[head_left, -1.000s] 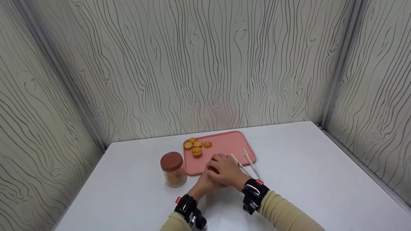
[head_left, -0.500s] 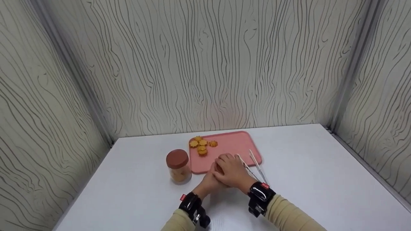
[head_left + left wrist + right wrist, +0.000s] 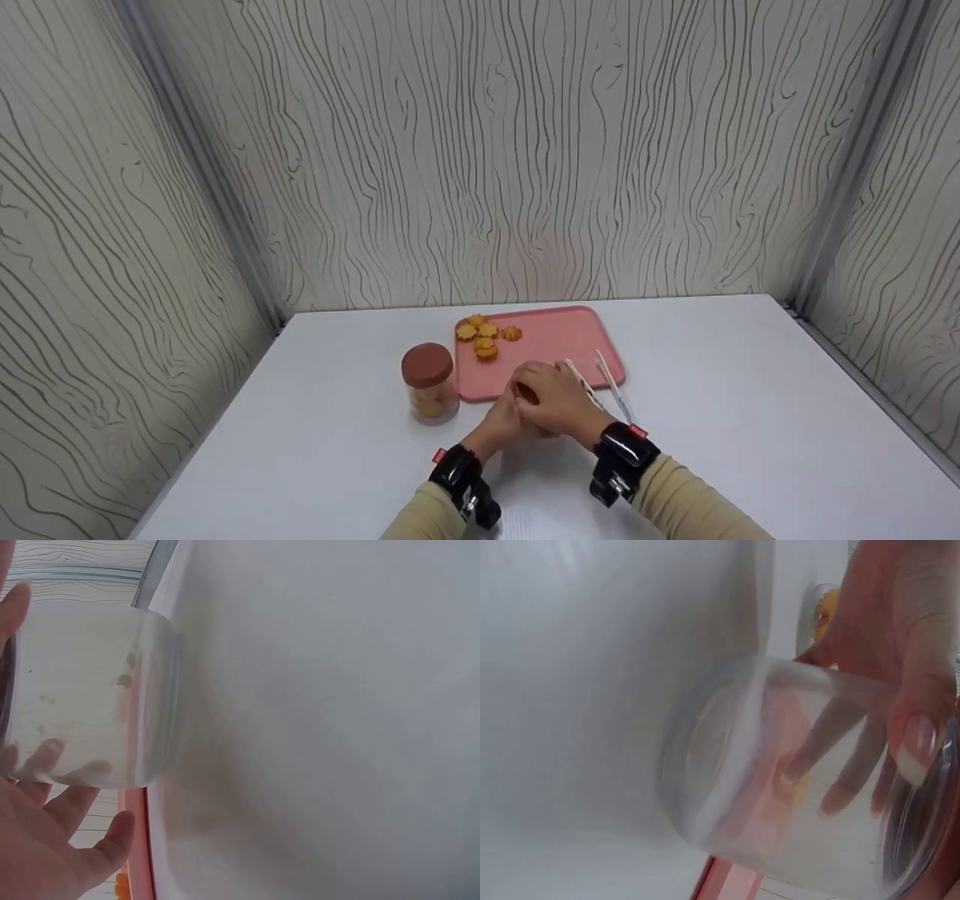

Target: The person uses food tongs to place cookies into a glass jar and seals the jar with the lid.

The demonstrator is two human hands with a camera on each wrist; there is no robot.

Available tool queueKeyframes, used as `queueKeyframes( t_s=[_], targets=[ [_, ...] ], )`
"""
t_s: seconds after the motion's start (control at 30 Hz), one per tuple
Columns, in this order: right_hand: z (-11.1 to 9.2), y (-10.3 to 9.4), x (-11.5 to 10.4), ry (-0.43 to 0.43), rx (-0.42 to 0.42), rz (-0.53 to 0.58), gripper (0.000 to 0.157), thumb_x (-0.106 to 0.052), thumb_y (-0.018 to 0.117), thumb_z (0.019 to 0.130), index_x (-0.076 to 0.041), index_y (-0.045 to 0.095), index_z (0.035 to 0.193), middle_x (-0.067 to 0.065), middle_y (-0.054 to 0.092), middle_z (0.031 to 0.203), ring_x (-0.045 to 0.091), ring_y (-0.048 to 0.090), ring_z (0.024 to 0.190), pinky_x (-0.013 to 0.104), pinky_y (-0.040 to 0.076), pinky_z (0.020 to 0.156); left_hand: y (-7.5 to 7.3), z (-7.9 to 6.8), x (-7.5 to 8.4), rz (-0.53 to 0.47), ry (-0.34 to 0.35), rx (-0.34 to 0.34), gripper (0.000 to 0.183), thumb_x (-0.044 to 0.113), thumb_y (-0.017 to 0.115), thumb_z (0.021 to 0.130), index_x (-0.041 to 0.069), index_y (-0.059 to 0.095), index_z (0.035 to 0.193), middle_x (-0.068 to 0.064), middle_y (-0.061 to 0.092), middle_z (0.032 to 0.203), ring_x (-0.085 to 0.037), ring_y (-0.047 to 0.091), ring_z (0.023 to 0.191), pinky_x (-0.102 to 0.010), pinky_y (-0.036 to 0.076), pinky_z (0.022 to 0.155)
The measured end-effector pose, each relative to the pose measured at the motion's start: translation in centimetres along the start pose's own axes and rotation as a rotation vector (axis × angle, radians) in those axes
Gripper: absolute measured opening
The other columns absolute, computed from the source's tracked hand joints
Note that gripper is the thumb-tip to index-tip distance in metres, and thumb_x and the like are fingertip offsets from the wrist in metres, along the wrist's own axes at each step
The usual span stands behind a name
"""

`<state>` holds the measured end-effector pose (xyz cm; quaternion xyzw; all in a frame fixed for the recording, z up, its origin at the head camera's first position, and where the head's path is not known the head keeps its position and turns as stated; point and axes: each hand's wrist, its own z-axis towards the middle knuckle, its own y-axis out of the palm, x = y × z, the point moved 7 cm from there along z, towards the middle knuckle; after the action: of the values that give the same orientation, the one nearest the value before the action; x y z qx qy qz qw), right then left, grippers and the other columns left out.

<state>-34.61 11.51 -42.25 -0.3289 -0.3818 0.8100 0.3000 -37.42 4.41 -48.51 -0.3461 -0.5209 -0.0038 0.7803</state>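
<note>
In front of the pink tray (image 3: pixel 551 337), my two hands come together on a clear jar (image 3: pixel 90 697) with a reddish-brown lid (image 3: pixel 527 394). My left hand (image 3: pixel 501 426) grips the jar's body, with its thumb on the near side and fingers (image 3: pixel 840 787) behind the clear wall. Over the top, my right hand (image 3: pixel 559 397) curls round the lid and covers most of it. I cannot tell whether the jar's base touches the table. A second jar (image 3: pixel 431 397), with a matching lid on and yellowish pieces inside, stands left of my hands.
Several golden flower-shaped cookies (image 3: pixel 486 347) lie at the tray's left end. White tongs (image 3: pixel 611 379) rest over its front right edge. The white table (image 3: pixel 337 435) runs back to wood-grain-patterned walls (image 3: pixel 450 150).
The whole scene has shifted to the right in the head view. My right hand has changed its hold slightly over the lid. The left hand stays on the jar.
</note>
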Motion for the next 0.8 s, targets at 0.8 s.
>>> queueKeyframes(
  t_s=[0.8],
  targets=[
    [-0.37,-0.13,-0.19,0.105,-0.106,-0.26,0.051,-0.038,0.06,0.085,-0.006,0.062,0.124,0.021,0.053,0.111,0.037,0.05,0.097,0.052,0.049,0.077,-0.32,-0.07,-0.86,-0.055,-0.122,0.029,0.085,0.024,0.082,0.077,0.008,0.03,0.142,-0.008,0.048,0.139,-0.021,0.049,0.123,-0.039,0.04,0.105]
  ],
)
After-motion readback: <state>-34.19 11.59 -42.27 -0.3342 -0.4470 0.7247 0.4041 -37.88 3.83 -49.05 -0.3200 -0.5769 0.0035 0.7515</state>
